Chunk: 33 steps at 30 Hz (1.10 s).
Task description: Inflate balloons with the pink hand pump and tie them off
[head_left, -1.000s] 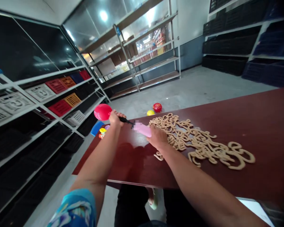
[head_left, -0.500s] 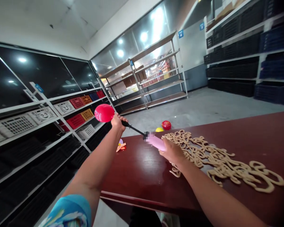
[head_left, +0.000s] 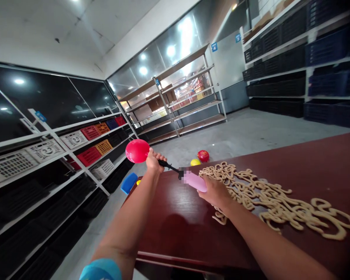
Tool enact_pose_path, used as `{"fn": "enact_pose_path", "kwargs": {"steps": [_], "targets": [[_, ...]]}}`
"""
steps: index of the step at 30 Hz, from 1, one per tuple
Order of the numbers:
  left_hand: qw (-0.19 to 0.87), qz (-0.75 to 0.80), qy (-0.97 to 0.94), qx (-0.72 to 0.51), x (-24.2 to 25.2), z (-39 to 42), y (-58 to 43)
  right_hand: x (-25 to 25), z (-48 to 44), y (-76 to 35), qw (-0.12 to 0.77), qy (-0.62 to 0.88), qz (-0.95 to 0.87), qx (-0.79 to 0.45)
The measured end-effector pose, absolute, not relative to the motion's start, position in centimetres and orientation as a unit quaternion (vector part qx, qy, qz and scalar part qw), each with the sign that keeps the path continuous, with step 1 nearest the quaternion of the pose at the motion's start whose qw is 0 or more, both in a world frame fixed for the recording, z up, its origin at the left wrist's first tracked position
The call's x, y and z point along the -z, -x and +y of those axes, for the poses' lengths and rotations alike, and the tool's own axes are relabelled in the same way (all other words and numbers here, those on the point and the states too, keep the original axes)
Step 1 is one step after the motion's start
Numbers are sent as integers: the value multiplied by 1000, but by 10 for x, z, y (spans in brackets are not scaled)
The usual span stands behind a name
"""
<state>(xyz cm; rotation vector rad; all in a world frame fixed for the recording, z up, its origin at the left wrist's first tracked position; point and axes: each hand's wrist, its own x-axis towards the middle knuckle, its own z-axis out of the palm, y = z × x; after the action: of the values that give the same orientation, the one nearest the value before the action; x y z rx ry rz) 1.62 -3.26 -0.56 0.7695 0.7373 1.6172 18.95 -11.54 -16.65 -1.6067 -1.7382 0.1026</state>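
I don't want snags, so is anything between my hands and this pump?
Nothing visible: your right hand wraps the pump's pink barrel, your left hand is at its black end beside the red balloon, and the beige strands lie on the table, off to the right.

1. Bright white glare spots the windows (head_left: 161, 67).
2. Pale sheen and soft shadow lie on the table (head_left: 163, 235).
3. Black crates (head_left: 68, 208) at lower left look dim.
4. Right edge darkens, blurring navy crates (head_left: 328, 83).
5. Blocky pixels hide part of the pump (head_left: 196, 182).
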Motion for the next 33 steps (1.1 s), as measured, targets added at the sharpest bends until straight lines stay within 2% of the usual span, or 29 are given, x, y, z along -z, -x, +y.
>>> {"fn": "enact_pose_path", "kwargs": {"steps": [4,8,16,21,30,33], "targets": [[589,314,-332,-667,34,-36,-35,168,-115,-190,383,630,-675,-36],[593,311,-351,-654,40,-39,-42,168,-113,-189,380,643,-665,-28],[512,327,-329,-723,-14,-19,9,167,-110,-188,383,628,-678,-9],[507,310,-343,-727,-37,-18,39,175,-105,-187,395,612,-685,-11],[579,327,-330,-670,-4,-13,29,177,-108,-187,364,633,-683,2],[570,329,-331,-676,17,-14,14,178,-109,-186,362,636,-682,14]]}}
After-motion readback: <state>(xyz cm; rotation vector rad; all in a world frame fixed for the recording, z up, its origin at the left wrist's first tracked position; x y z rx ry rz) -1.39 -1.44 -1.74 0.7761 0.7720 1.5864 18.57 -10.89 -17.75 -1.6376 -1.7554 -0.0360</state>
